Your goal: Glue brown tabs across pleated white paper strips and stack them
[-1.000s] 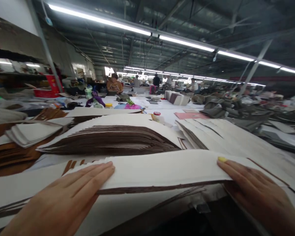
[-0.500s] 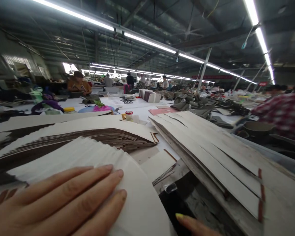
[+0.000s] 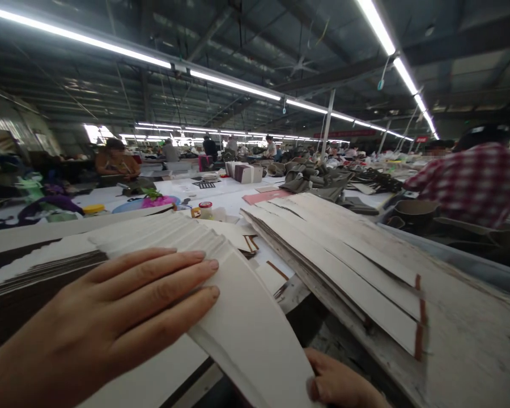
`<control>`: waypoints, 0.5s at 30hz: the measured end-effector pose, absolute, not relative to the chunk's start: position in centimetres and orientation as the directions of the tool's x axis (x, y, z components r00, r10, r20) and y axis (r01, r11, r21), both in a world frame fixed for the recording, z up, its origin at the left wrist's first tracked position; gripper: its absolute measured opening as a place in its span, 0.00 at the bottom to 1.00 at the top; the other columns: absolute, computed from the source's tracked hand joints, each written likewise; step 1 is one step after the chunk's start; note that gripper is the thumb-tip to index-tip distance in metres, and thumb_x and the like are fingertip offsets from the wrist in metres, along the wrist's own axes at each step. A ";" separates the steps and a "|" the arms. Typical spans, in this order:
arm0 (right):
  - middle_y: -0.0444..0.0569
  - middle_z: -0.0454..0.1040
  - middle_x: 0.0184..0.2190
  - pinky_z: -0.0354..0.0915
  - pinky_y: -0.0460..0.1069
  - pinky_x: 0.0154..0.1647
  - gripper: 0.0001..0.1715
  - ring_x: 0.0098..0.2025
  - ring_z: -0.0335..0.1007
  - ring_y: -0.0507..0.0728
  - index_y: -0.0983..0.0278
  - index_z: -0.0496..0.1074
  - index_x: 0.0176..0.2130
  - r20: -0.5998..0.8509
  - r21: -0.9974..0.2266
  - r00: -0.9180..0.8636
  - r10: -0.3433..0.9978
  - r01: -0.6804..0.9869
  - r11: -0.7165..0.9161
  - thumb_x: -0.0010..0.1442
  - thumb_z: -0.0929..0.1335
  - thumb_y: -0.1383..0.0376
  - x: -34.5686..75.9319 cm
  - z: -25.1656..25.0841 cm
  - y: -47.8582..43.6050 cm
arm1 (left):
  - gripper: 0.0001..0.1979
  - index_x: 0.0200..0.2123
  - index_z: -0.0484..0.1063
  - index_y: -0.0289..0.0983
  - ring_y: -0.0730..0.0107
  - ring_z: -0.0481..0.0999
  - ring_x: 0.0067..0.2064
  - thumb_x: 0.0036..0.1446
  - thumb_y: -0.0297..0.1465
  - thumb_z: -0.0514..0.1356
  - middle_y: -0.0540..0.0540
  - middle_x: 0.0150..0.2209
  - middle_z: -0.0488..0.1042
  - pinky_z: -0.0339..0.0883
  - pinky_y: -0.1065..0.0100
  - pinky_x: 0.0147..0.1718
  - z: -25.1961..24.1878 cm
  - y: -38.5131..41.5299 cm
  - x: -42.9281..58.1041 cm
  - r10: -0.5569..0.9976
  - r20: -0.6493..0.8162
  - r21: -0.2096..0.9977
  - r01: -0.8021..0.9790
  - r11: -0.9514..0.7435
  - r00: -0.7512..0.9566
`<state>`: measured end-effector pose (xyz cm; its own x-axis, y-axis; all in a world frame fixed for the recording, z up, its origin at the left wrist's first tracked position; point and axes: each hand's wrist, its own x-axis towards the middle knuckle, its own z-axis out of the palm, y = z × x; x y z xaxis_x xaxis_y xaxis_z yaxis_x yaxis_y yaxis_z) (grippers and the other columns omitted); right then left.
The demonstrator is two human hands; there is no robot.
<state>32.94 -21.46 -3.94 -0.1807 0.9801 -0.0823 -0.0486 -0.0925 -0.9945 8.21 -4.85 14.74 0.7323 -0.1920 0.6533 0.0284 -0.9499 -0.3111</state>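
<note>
A fanned stack of white sheets (image 3: 246,306) lies slanting in front of me, its far edges stepped like a staircase. My left hand (image 3: 148,300) lies across the stack with long fingers close together on top; its thumb is hidden, apparently under the sheets. At the near right end, my right hand (image 3: 340,379) pinches the stack's edge between thumb and bent fingers. Beneath and left of my left hand is another pile of white sheets with dark brown undersides (image 3: 46,272). A further white sheet (image 3: 153,374) shows below the held stack.
On the right, overlapping white strips with brown ends (image 3: 382,294) rest on a worn board (image 3: 471,317). A red-lidded jar (image 3: 205,210), a blue basin (image 3: 125,206) and heaped grey-green pieces (image 3: 318,175) stand farther back. A co-worker in a checked shirt (image 3: 471,175) is at the right.
The fanned stack has moved up and away over the brown-backed pile, with my left hand on it. My right hand has come up from the bottom edge and closed on its near end. The view turned right.
</note>
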 end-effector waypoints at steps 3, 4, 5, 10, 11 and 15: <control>0.50 0.72 0.40 0.62 0.52 0.44 0.42 0.43 0.68 0.61 0.65 0.65 0.52 -0.118 -0.982 -0.041 0.992 -0.142 -0.122 0.44 0.68 0.44 33.7 -2.6 -23.1 | 0.17 0.47 0.66 0.46 0.70 0.67 0.52 0.60 0.25 0.45 0.55 0.51 0.69 0.55 0.63 0.54 14.0 -2.2 9.8 -0.239 0.594 -0.372 -0.001 -0.928 0.769; 0.50 0.72 0.40 0.63 0.52 0.44 0.42 0.42 0.68 0.60 0.64 0.64 0.52 -0.133 -0.980 -0.014 0.991 -0.148 -0.133 0.44 0.68 0.44 34.2 -2.1 -23.6 | 0.18 0.47 0.66 0.46 0.70 0.66 0.53 0.60 0.23 0.46 0.53 0.51 0.69 0.55 0.63 0.53 13.6 -1.4 10.5 -0.244 0.574 -0.386 -0.004 -0.922 0.782; 0.50 0.72 0.40 0.63 0.52 0.44 0.41 0.41 0.69 0.59 0.64 0.64 0.52 -0.152 -0.979 0.001 0.988 -0.136 -0.151 0.44 0.68 0.45 34.7 -1.5 -24.1 | 0.17 0.47 0.66 0.45 0.69 0.66 0.53 0.59 0.22 0.47 0.52 0.51 0.68 0.56 0.62 0.53 13.0 -0.7 11.2 -0.255 0.551 -0.405 -0.012 -0.914 0.795; 0.51 0.69 0.47 0.60 0.53 0.50 0.41 0.49 0.65 0.62 0.62 0.62 0.54 -0.262 -0.958 0.117 0.958 0.087 -0.272 0.46 0.66 0.44 37.7 0.4 -25.8 | 0.13 0.45 0.66 0.40 0.66 0.65 0.53 0.60 0.24 0.48 0.47 0.50 0.69 0.57 0.62 0.51 10.0 0.6 15.2 -0.367 0.539 -0.463 -0.097 -0.881 0.758; 0.51 0.69 0.48 0.59 0.53 0.51 0.41 0.51 0.63 0.62 0.62 0.63 0.54 -0.270 -0.947 0.168 0.948 0.135 -0.293 0.47 0.65 0.44 38.1 0.5 -26.0 | 0.12 0.45 0.66 0.39 0.66 0.65 0.53 0.60 0.24 0.48 0.47 0.50 0.69 0.57 0.62 0.51 9.5 0.6 16.0 -0.387 0.552 -0.465 -0.113 -0.878 0.738; 0.48 0.70 0.48 0.61 0.54 0.51 0.33 0.51 0.63 0.63 0.58 0.66 0.52 -0.197 -0.897 0.340 0.920 0.317 -0.309 0.51 0.62 0.45 38.8 -0.1 -26.6 | 0.10 0.43 0.67 0.39 0.68 0.65 0.52 0.60 0.26 0.50 0.48 0.49 0.70 0.56 0.63 0.51 8.0 0.5 18.7 -0.408 0.579 -0.448 -0.143 -0.882 0.706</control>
